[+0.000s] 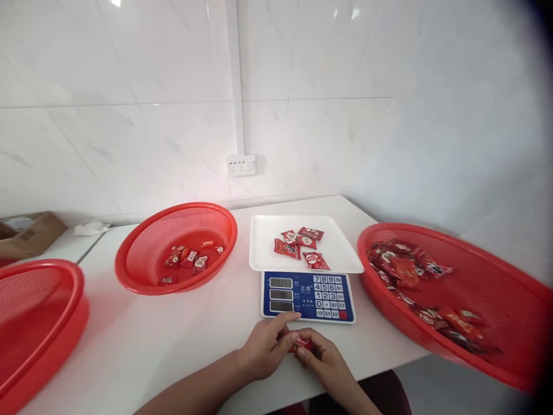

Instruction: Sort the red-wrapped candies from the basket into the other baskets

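My left hand (264,349) and my right hand (323,358) meet just in front of a digital scale (308,311). Between their fingers is a small red snack packet (303,344), mostly covered. My right fingers and thumb are closed on it, and my left thumb presses its left side. The left index finger stretches over the scale's front edge. On the scale's white tray (263,253) lie several red packets, among them a larger one (287,248) and one near the front (315,261).
A red basket (436,242) with many packets stands at the right, its rim by the tray. Another red basket (173,214) with several packets is left of the scale. A third basket (43,271) and a cardboard box (38,233) are far left. A wall socket (241,165) is behind.
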Tool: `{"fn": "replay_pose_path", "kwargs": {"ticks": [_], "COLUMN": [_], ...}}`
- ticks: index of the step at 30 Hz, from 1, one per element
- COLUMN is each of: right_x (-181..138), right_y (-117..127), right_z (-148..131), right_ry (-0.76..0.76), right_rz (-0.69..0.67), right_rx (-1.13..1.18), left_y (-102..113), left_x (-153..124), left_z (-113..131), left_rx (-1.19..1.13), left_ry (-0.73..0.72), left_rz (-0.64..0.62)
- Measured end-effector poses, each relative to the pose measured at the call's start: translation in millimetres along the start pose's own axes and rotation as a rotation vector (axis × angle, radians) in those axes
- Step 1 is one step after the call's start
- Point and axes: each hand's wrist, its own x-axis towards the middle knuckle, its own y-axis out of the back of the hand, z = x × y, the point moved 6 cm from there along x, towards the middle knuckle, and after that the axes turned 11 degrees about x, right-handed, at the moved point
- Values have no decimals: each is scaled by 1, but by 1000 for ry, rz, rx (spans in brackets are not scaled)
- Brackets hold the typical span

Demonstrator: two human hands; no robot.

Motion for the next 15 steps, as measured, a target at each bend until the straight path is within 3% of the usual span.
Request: {"fn": "replay_pose_path", "kwargs": {"ticks": [2, 4, 7, 9, 11, 12, 15], "right_x": [-1, -3, -4, -5, -4, -4, -4], "right_y": [2, 2, 1, 0, 1, 1, 2], "right_z": [1, -1, -6, -7, -6, -5, -1], "right_ry": [-5, -12, -7, 5, 17, 22, 34], "right_rz": [-6, -2, 5, 0, -10, -13, -18], "right_rx": [-3, 11, 51, 74, 83, 85, 81], "left_y": [23, 64, 154, 214, 263, 281, 310], "left_x": [-2, -7, -20, -28, -35, -37, -48], "left_z": [9, 16, 10, -5, -24, -32, -56], "left_rx": [235, 419, 612, 678, 836, 932, 1112], "left_ry": [-94, -129, 107, 360, 593, 656, 816], "left_rz": [112, 313, 713, 846, 858, 801, 607]}}
